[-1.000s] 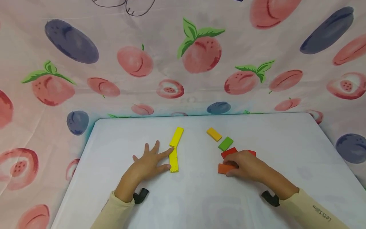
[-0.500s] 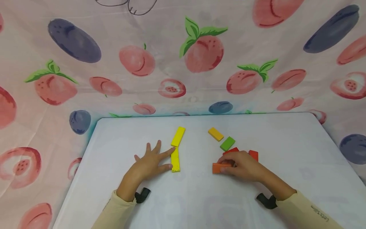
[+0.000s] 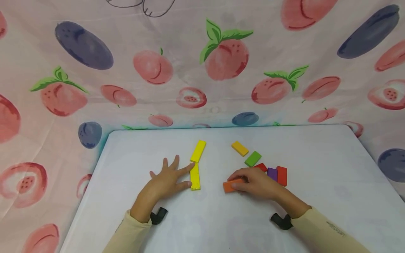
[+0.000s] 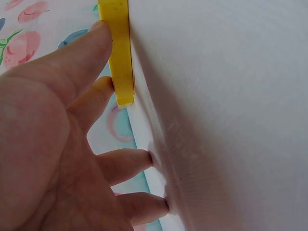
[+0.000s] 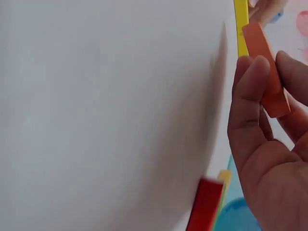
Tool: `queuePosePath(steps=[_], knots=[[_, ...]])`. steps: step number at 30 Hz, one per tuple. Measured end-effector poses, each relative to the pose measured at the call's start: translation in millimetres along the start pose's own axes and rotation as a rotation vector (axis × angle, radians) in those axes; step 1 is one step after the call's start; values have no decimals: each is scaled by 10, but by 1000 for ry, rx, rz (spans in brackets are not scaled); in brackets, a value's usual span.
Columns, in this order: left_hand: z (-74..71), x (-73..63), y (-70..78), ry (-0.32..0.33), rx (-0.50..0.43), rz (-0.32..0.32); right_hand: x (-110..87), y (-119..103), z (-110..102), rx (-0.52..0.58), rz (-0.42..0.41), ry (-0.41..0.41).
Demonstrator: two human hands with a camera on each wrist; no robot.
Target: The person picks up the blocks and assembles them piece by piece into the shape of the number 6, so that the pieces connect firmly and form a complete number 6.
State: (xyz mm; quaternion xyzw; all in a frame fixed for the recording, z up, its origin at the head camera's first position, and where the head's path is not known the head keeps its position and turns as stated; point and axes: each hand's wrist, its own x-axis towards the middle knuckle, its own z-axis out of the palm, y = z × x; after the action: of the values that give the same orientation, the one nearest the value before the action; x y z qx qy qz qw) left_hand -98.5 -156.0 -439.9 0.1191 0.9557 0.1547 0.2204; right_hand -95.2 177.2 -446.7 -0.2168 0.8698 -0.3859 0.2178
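My right hand pinches an orange rectangular block between thumb and fingers, over the middle of the white table. In the right wrist view the orange block is tilted, and a yellow strip shows behind it. Fingers spread, my left hand lies at the left side of the nearer yellow block; its thumb and index fingertips touch that edge. Another yellow block angles away from its far end. In the left wrist view, two other fingertips of the left hand rest on the tabletop beyond the yellow block.
Beyond the right hand lie an amber block, a green block and a partly covered red block. Next to the right wrist are a purple block and another red block. A fruit-print cloth hangs behind the table.
My right hand has carried the orange block leftward from the pile, toward the yellow blocks, uncovering the purple block. The left hand stays in place.
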Motion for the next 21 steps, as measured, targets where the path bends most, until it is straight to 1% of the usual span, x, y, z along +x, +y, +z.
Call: queuePosePath(steps=[3, 7, 10, 13, 18, 21], knots=[[1, 4, -2, -1, 3, -3, 77, -23, 74, 22, 18, 8], [4, 9, -5, -6, -3, -4, 159, -46, 158, 49, 68, 35], [8, 13, -8, -7, -9, -4, 198, -71, 200, 72, 107, 52], [13, 22, -13, -5, -9, -3, 228, -98, 220, 73, 123, 62], [21, 34, -17, -5, 4, -10, 261, -146, 235, 54, 136, 52], [29, 32, -19, -9, 11, -16, 271, -177, 241, 72, 149, 27]])
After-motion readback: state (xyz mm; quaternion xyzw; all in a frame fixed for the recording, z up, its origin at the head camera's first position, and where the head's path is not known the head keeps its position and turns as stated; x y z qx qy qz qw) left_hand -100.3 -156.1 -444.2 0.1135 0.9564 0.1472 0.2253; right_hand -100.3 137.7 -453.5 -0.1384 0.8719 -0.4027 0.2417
